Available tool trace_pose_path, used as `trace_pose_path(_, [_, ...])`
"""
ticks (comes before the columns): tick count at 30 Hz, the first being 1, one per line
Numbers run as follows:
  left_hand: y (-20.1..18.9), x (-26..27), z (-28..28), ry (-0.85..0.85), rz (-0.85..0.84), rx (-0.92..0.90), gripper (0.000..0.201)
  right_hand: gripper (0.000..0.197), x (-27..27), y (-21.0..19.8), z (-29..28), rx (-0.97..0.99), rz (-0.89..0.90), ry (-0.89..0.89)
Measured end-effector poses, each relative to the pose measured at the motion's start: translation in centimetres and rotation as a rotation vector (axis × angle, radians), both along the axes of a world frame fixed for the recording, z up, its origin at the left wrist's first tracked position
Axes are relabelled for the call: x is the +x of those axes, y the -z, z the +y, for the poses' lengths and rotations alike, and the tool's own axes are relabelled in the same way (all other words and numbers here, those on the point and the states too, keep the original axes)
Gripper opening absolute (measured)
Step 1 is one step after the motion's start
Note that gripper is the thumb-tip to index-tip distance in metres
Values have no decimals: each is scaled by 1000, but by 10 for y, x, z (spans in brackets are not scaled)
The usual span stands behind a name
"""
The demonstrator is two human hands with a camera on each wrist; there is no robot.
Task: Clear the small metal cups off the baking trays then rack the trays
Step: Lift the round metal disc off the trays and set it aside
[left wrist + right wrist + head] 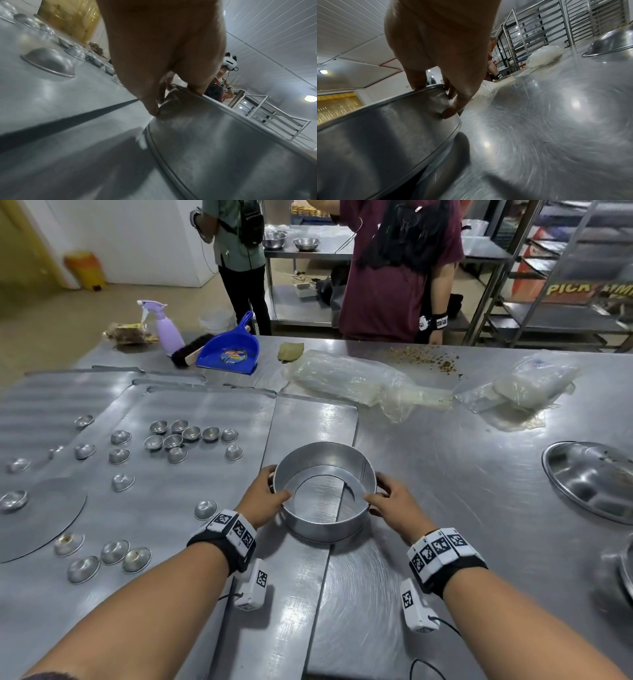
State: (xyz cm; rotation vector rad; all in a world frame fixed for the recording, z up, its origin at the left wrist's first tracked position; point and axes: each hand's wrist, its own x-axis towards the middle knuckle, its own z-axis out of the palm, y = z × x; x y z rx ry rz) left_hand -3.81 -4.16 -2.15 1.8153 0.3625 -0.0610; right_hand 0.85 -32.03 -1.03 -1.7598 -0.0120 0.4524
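Both hands clasp a round metal ring pan point(325, 491) on the worktop point(462, 508): left hand point(263, 498) and right hand point(394, 501) each have their grip curled over its rim, thumb inside, fingers on the outer wall. Left of the pan, small metal cups point(178, 440) lie scattered, mostly upside down, across the baking trays point(205, 405).
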Motion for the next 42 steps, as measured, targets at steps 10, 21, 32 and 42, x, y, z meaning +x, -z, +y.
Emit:
trace_pose_path(10, [1, -1, 2, -75, -27, 68, 45, 41, 0, -5, 0, -120, -7, 45])
trace_pose_path(21, [-49, -56, 66, -208, -4, 151, 21, 33, 1, -59, 103, -421, -481, -87])
trace_pose_path(32, [-56, -171, 290, -561, 151, 367, 16, 38, -58, -58, 319, -417, -383, -599])
trace_pose_path(42, [-17, -227, 475, -581, 360, 476, 44, 36, -112, -28, 499, -479, -252, -648])
